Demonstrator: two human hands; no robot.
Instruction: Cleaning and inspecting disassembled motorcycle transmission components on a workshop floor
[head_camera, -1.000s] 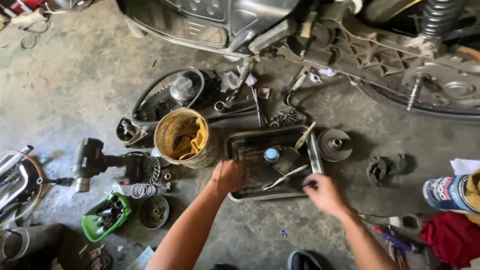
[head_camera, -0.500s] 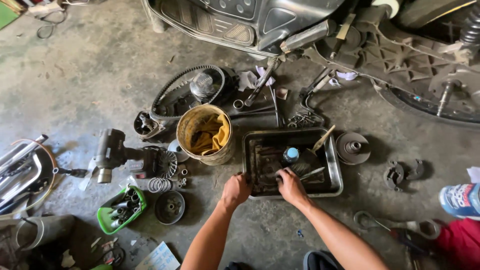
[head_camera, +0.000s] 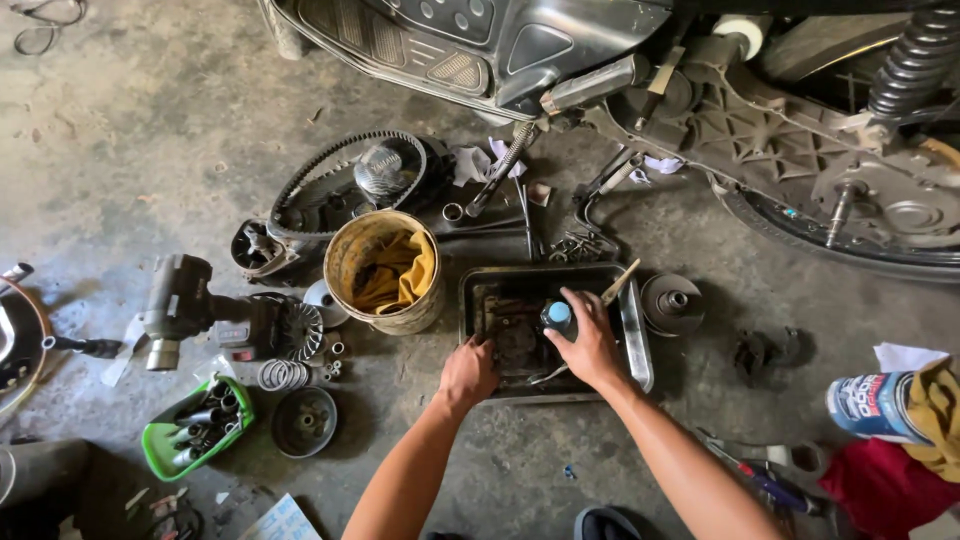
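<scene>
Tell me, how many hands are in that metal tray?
2. The left hand rests at the metal tray's near left edge; the right hand is inside it, by a blue-capped bottle.

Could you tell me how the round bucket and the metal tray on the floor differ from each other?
The bucket is round, tall and yellowish, and holds a yellow rag. The tray is rectangular, shallow and dark with grime, and both hands reach into it: the left hand at its near edge, the right hand by a blue-capped bottle. Both are dirty, standing side by side.
</scene>
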